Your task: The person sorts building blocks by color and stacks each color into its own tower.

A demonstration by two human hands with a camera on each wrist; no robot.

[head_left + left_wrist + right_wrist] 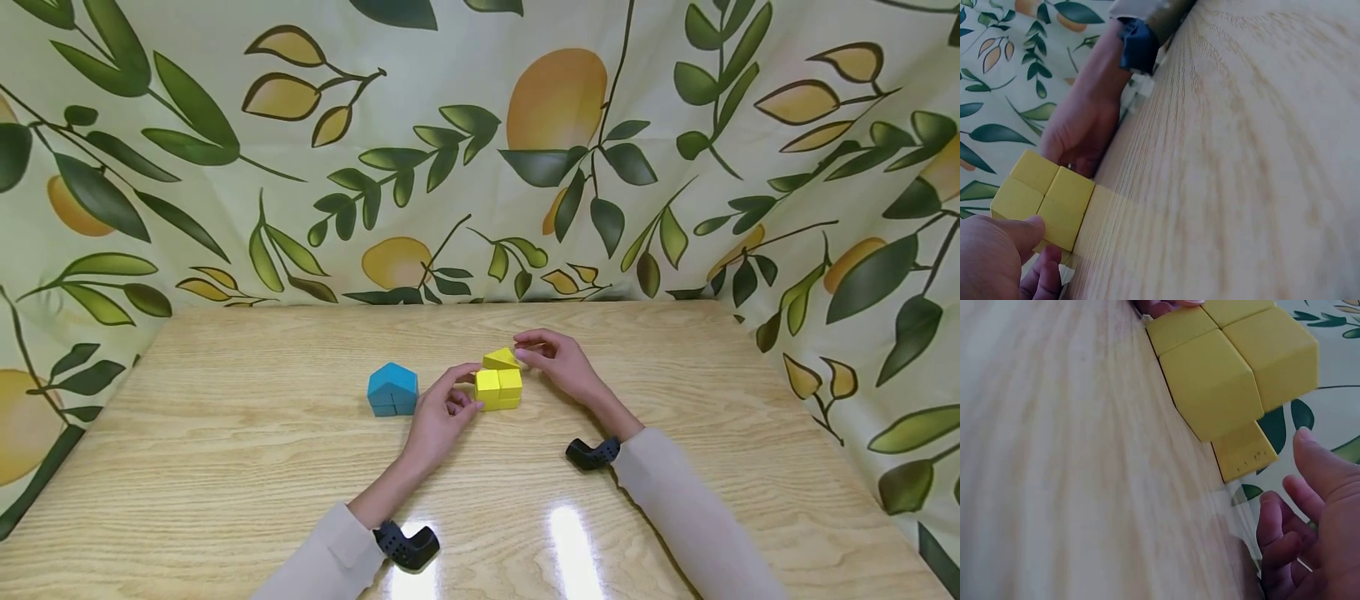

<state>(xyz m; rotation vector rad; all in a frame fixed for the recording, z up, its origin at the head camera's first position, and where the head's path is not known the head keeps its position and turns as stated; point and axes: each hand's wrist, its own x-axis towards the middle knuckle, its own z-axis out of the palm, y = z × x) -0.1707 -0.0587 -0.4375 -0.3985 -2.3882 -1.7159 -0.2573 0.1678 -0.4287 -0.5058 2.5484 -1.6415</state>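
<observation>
Yellow blocks (498, 389) stand together in a cluster on the table, their faces meeting at seams. At the cluster's left side, my left hand (441, 410) holds it, with the thumb (1030, 232) against a front face and the index finger toward the back. Behind the cluster lies a yellow triangular block (501, 358), partly hidden; its side shows below the others in the right wrist view. Close to the triangle's right tip is my right hand (558, 362), its fingers loosely bent. A gap separates those fingers from the blocks in the right wrist view.
A blue house-shaped group of blocks (393, 389) stands just left of my left hand. The wooden table (247, 467) ends at the back against a leaf-and-fruit patterned cloth (450, 75), which also hangs along both sides. Each wrist wears a black device (592, 454).
</observation>
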